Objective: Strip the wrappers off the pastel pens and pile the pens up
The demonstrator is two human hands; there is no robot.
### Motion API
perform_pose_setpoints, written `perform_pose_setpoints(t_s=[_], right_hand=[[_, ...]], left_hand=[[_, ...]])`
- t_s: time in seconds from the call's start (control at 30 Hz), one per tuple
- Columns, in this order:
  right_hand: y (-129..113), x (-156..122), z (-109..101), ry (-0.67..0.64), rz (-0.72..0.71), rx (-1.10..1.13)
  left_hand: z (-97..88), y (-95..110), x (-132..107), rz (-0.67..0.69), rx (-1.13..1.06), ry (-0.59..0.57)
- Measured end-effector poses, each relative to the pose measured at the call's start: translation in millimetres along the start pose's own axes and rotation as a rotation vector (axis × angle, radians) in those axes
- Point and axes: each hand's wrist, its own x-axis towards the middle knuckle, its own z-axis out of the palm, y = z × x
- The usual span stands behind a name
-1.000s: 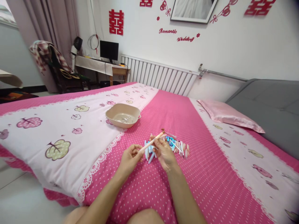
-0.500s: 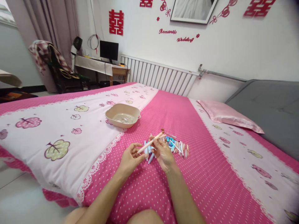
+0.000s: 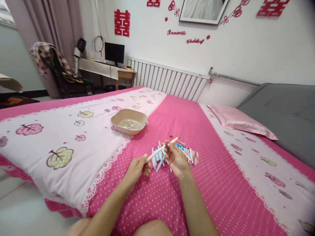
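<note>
My left hand [image 3: 140,166] pinches the lower end of a pale pink pen barrel [image 3: 155,154]. A thin white piece shows at the barrel's upper end, close to the fingers of my right hand [image 3: 177,160]. That hand is closed on a peach-coloured pen part [image 3: 174,141] with a brownish tip, in line with the barrel. Whether the two parts still touch is hidden by my fingers. Under and behind my hands lies a pile of pen parts: light blue barrels [image 3: 160,164], bright blue pieces [image 3: 181,147], white sticks [image 3: 191,156] and pinkish pieces [image 3: 196,158].
A beige plastic basin [image 3: 129,131] with small clear or silvery pieces inside stands on the bed beyond my left hand. A small brown piece [image 3: 171,136] lies behind the pile. At the right are a pink pillow [image 3: 242,122] and a grey headboard [image 3: 283,108].
My right hand has moved up and right with the peach part, and my left hand slightly down and left with the barrel. A thin white section now shows between them.
</note>
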Motion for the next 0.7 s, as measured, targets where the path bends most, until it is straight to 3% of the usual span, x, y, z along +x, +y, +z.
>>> perform_pose_setpoints(t_s=[0.27,0.4,0.57,0.63,0.7], right_hand=[[-3.0,-4.7,3.7,-0.014,0.038,-0.016],[-23.0,-2.0,-13.1,0.084,-0.058,0.012],[-38.5,7.3,-41.1,0.324,-0.258,-0.016],[-31.8,12.1,-43.3,0.350,-0.282,-0.076],[-20.5,16.2,-40.7,0.331,-0.252,-0.173]], left_hand=[[0.1,-0.3,-1.4,0.003,0.065,-0.061],[-6.1,0.1,1.1,-0.014,0.101,-0.058],[-16.5,-12.8,16.0,0.021,0.243,0.148],[-16.1,-20.0,22.3,0.039,0.305,0.214],[-12.3,-25.2,26.3,0.037,0.389,0.206]])
